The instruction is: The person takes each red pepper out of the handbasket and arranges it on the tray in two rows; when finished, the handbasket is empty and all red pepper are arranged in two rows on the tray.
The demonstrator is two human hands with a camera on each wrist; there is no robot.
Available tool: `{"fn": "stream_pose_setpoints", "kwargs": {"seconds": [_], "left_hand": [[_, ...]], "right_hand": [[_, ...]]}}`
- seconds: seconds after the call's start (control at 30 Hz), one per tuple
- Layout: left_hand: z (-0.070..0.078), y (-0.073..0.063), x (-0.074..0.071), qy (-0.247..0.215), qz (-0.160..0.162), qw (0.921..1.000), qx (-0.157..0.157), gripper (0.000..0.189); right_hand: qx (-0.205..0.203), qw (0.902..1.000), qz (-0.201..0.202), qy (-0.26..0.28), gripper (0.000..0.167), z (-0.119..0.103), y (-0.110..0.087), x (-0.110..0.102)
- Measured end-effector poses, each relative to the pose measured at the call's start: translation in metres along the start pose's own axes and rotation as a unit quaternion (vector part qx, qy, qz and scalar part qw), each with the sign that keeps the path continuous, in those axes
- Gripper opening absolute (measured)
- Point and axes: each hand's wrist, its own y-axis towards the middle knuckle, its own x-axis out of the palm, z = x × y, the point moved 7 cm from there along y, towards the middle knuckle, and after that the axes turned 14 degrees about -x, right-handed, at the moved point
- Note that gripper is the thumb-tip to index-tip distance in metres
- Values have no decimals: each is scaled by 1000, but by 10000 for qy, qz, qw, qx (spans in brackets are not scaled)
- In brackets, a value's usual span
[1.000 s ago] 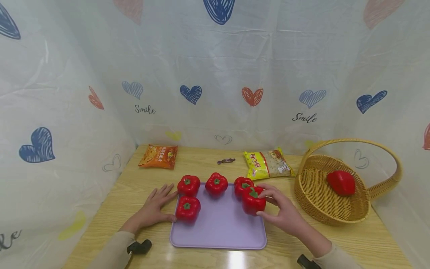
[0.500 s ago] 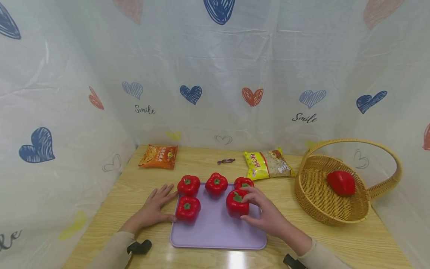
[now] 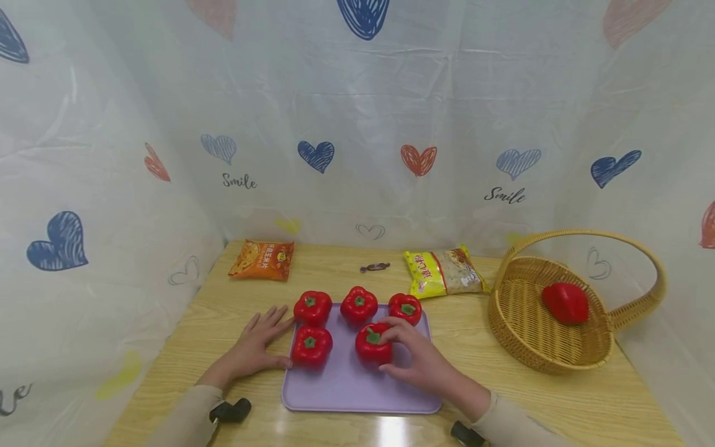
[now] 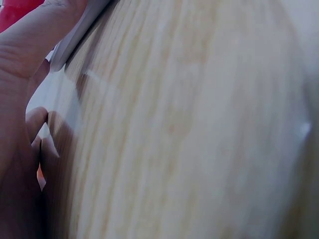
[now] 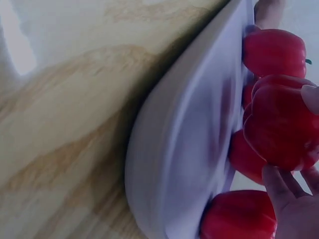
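My right hand holds a red bell pepper between thumb and fingers, over the middle of the lilac tray. In the right wrist view the held pepper has the fingers below it and the thumb above. Two peppers stand along the tray's left side, one behind the other. Another pepper is at the back middle, and one more at the back right. With fingers spread, my left hand rests on the table at the tray's left edge, its thumb by the rim.
On the right stands a wicker basket with a tall handle and one red pepper inside. Behind the tray lie an orange snack bag, a small wrapped candy and a yellow snack bag. A heart-printed curtain surrounds the table.
My right hand has carried the pepper leftward, from in front of the back right pepper to the middle of the tray. The left hand has stayed in place.
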Motion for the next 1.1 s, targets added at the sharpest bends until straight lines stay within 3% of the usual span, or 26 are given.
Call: {"fn": "stream_pose_setpoints", "kwargs": {"seconds": [0.23, 0.8, 1.1], "left_hand": [[-3, 1, 1, 30, 14, 10000, 11, 92], [-1, 1, -1, -51, 20, 10000, -12, 93], [-2, 1, 1, -68, 10, 10000, 11, 93]], "right_hand": [[299, 9987, -254, -333, 43, 3, 3, 13], [71, 9968, -453, -658, 38, 1, 15, 27], [286, 9946, -596, -801, 37, 7, 11, 31]]}}
